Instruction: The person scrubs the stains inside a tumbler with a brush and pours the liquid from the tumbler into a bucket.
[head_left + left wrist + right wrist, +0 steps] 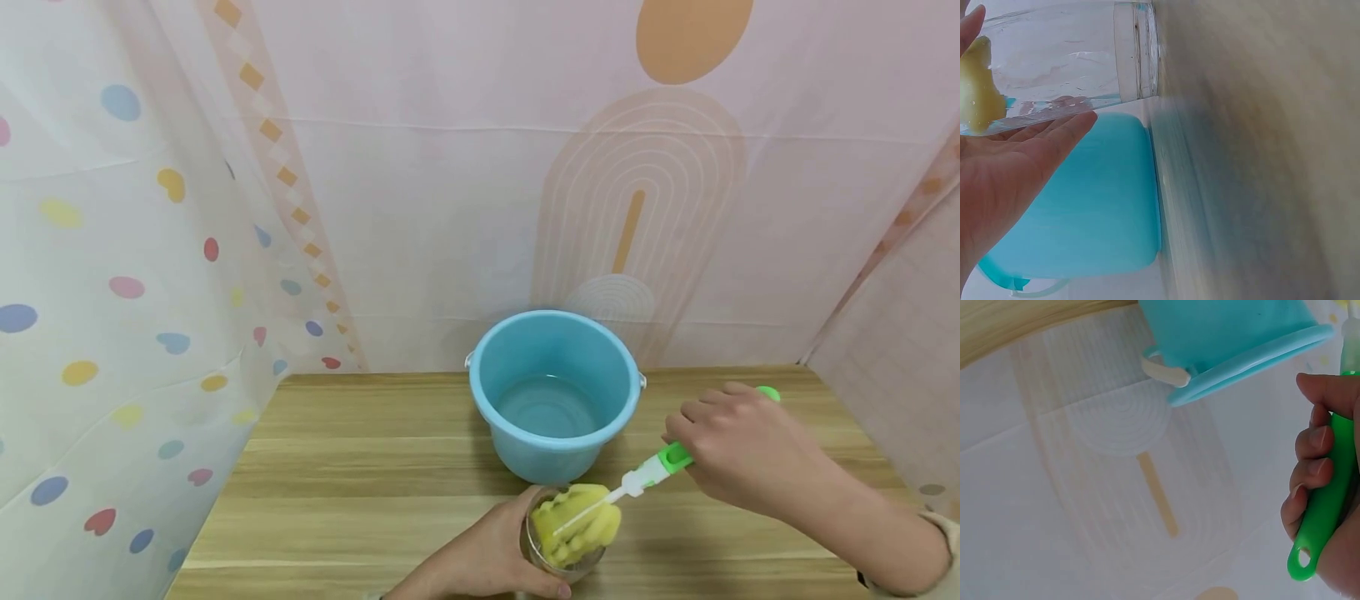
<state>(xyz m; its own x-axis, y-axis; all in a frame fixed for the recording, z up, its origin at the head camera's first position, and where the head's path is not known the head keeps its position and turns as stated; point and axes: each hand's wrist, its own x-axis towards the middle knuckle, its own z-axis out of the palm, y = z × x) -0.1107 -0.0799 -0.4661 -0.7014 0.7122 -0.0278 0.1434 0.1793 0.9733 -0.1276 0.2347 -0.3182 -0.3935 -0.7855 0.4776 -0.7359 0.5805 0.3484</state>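
Note:
My left hand (487, 547) holds a clear drinking glass (1066, 56) near the front edge of the wooden table, thumb on the near side and fingers around the far side. In my right hand (745, 450) is a bottle brush, its green handle (1321, 509) wrapped by curled fingers. The brush's white stem (637, 481) slants down to the left. Its yellow sponge head (576, 525) sits at the mouth of the glass, partly inside it. Within the left wrist view, the sponge (979, 87) shows near the rim end, and the lower glass looks see-through.
A light blue bucket (517, 425) with water in the bottom stands just behind the glass. Its pale handle (1166, 372) hangs at the side. The wooden table (352, 467) ends at a patterned curtain (420, 217) at the back, with a dotted curtain (135, 333) on the left.

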